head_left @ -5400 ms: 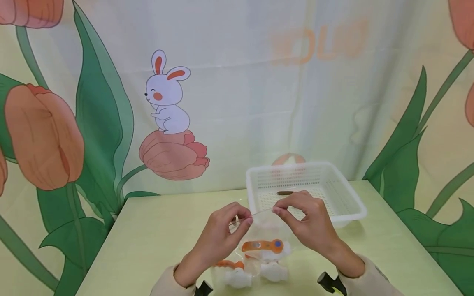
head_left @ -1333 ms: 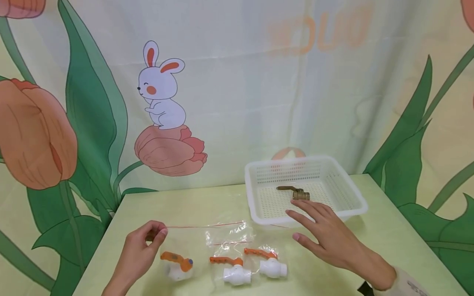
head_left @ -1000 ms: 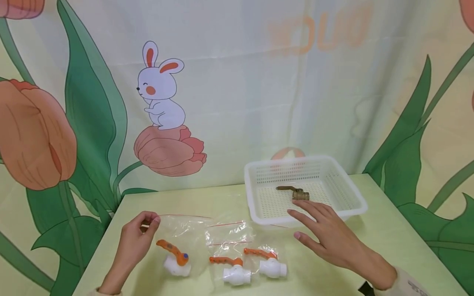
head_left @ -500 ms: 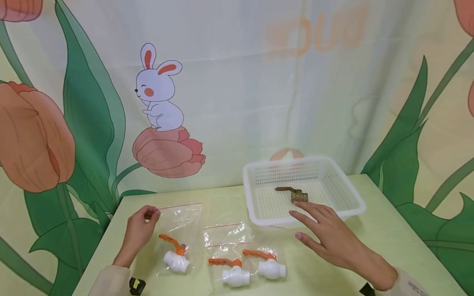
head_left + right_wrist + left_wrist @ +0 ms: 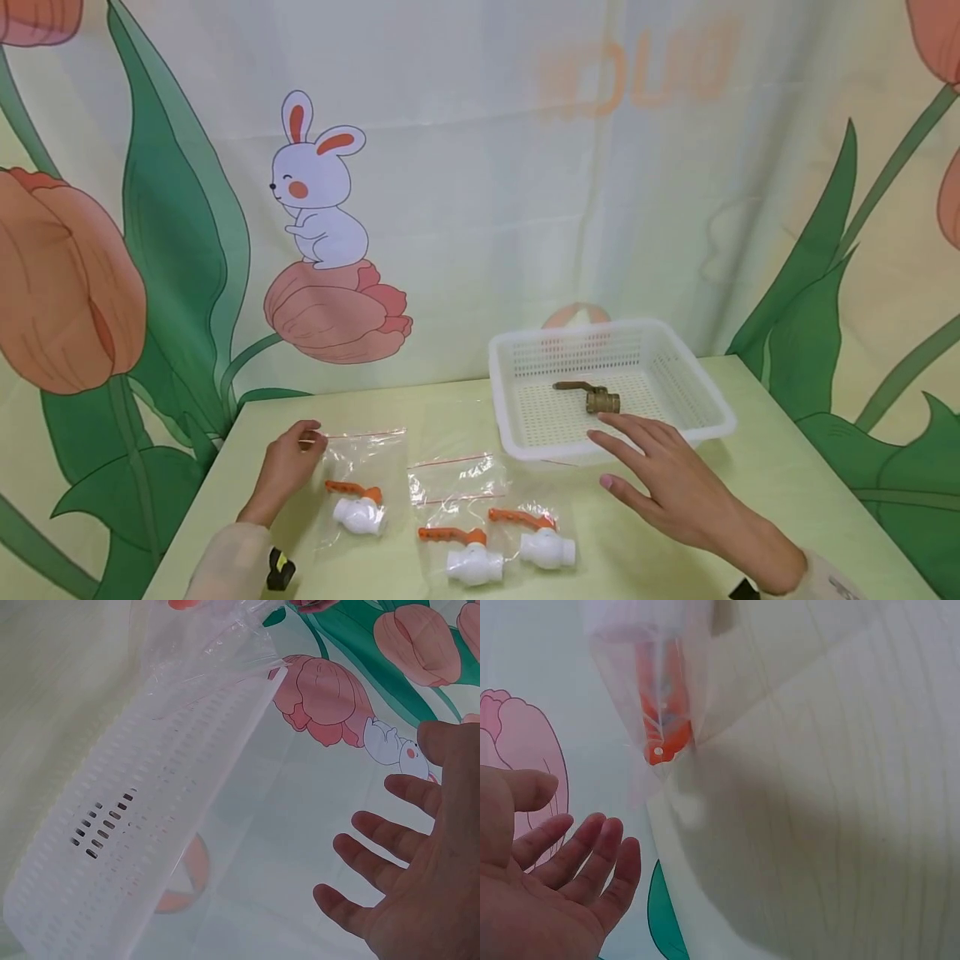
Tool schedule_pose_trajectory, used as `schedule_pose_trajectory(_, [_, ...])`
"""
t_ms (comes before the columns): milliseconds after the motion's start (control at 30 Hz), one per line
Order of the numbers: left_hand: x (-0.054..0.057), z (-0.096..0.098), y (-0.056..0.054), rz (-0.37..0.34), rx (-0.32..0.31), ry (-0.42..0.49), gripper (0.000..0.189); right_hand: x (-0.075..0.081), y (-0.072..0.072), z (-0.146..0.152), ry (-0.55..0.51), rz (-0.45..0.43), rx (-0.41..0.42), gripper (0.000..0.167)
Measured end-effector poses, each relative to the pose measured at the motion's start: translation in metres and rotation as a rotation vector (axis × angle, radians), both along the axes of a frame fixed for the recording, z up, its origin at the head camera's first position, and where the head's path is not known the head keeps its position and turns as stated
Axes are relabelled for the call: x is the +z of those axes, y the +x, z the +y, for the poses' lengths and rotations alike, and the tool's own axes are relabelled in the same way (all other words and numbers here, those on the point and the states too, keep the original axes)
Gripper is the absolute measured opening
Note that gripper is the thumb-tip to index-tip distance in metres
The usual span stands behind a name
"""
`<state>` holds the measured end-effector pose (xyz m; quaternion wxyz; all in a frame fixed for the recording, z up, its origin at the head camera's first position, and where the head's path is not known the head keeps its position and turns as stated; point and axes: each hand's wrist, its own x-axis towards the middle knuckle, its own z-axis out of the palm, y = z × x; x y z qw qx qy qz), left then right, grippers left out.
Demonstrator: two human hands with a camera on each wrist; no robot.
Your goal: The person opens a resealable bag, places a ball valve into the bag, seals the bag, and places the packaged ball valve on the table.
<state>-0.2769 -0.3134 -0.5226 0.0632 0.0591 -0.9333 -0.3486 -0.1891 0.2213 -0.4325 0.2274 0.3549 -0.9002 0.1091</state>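
Three white plastic ball valves with orange lever handles lie on the table in clear zip bags. My left hand [image 5: 288, 462] is beside the top corner of the leftmost bag [image 5: 375, 457], which holds a white valve [image 5: 358, 515]; the left wrist view shows its thumb and fingers apart, with an orange handle [image 5: 664, 705] in its bag beyond them. My right hand [image 5: 667, 471] hovers with fingers spread over the front rim of a white basket [image 5: 501, 400]. Inside the basket lies a brass ball valve [image 5: 602, 402] with a brown lever, fingertips overlapping it in the head view.
To the right of the leftmost bag lie the middle bagged valve [image 5: 474, 563] and the right bagged valve [image 5: 547, 548], close together in front of the basket. A printed curtain [image 5: 465, 208] with tulips and a rabbit hangs behind the table [image 5: 622, 542].
Both hands earlier held a bag's edge over the other bags. The left hand carried that bag left, lowered it flat on the table and let go. The right hand moved over the basket's rim.
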Motion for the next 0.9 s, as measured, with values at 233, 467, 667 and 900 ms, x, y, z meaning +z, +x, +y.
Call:
schedule_pose_trajectory(233, [0.003,-0.004,0.003,0.027,-0.063,-0.05,0.05,0.002,0.001,0.0,0.008,-0.01,-0.008,0.056])
schedule_pose_trajectory(467, [0.023,0.008,0.009,0.091,-0.1,-0.142,0.056,0.004,0.001,-0.002,0.005,-0.006,-0.004,0.056])
schedule_pose_trajectory(667, [0.044,0.026,0.015,0.14,-0.152,-0.24,0.065,0.003,0.001,-0.003,-0.003,0.032,0.01,0.055])
schedule_pose_trajectory(900, [0.06,0.052,0.023,0.187,-0.226,-0.318,0.076,0.004,0.0,-0.004,-0.001,0.029,0.014,0.056])
